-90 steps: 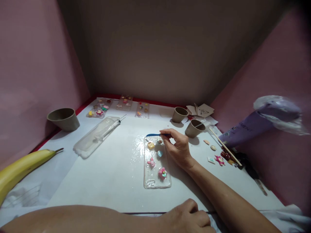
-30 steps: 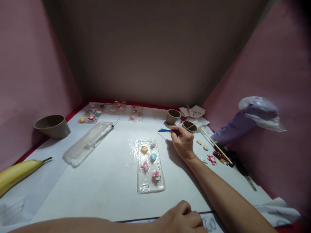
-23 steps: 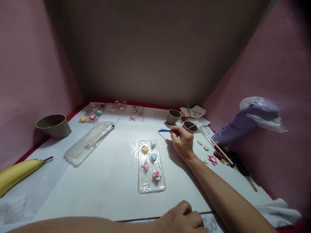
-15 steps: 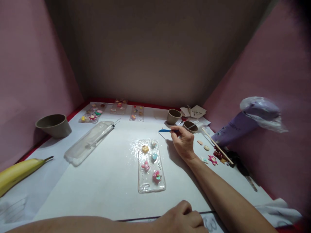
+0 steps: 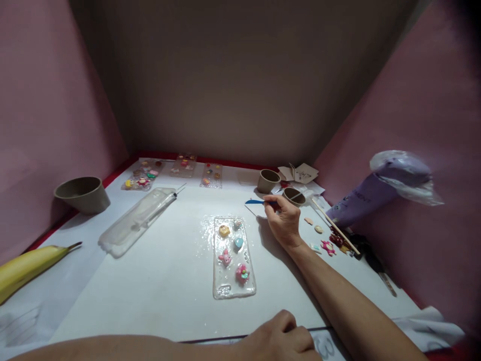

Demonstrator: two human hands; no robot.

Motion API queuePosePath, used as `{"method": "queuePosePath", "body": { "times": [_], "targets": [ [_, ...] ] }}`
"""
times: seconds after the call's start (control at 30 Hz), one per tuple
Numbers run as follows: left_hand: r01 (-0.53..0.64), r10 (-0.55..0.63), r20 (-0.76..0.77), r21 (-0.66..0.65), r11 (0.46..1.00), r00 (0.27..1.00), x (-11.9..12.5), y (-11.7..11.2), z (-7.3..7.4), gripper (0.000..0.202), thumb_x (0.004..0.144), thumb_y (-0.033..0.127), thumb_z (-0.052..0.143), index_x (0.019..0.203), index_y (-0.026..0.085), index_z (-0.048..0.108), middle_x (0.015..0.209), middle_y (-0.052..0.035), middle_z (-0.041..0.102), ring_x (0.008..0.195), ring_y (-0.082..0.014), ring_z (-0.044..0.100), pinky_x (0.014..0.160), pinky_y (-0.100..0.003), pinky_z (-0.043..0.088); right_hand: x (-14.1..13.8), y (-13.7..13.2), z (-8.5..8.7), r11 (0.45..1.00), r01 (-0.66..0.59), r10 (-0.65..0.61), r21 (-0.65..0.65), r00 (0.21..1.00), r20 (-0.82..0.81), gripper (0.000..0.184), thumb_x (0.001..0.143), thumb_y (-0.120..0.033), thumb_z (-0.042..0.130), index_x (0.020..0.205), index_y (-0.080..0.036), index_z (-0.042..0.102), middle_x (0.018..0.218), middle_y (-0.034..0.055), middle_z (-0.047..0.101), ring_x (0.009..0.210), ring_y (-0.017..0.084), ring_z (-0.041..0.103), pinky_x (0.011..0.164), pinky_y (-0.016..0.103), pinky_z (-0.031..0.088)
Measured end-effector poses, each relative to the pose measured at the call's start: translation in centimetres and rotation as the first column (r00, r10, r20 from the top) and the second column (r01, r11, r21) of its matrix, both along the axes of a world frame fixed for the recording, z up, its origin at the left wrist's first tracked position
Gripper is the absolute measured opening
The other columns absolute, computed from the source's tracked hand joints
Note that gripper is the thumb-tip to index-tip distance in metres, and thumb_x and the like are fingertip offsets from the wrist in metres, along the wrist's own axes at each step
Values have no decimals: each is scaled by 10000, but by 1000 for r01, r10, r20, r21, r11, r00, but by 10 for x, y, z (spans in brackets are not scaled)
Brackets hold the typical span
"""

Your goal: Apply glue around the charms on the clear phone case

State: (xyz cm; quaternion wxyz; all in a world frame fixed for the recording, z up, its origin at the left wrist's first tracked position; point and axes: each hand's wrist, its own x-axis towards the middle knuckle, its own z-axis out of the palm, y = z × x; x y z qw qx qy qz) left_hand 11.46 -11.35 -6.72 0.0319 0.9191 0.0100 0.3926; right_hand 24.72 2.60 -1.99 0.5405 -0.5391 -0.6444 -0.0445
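Pinched in the fingers of my right hand is a small blue plastic knife, its blade pointing left above the white sheet. Below and left of that hand, a clear phone case lies on the sheet with a glossy coat over it. Stuck on it are several charms, among them a pink rabbit, a yellow charm, a blue one and a pink flower-like one. At the near edge, my left hand rests with curled fingers; nothing shows in it.
Left stand a brown cup, a banana and a clear tray holding a thin tool. Decorated cases lie at the back. Rightward are two brown cups, a wooden stick, loose charms and a purple bag.
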Motion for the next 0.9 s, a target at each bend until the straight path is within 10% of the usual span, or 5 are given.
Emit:
{"method": "queuePosePath", "body": {
  "times": [0.57, 0.9],
  "targets": [
    [11, -11, -44, -11, 1000, 999, 0, 0, -5, 347, 792, 252, 758, 683, 143, 447, 622, 70, 501, 632, -92, 401, 647, -275, 351, -2, -3, 4, 1000, 8, -8, -2, 1000, -24, 168, 740, -135, 541, 822, -196, 674, 724, 2, 686, 574, 134, 591, 609, 279, 496],
    [28, -33, -178, -29, 999, 983, 0, -1, -4, 293, 844, 255, 707, 717, 147, 466, 661, 65, 536, 663, -97, 447, 662, -288, 348, -9, -8, 7, 978, -192, 156, -79, 931, -330, 117, 761, -215, 630, 863, -183, 678, 768, 17, 683, 626, 125, 596, 588, 259, 490]
  ]
}}
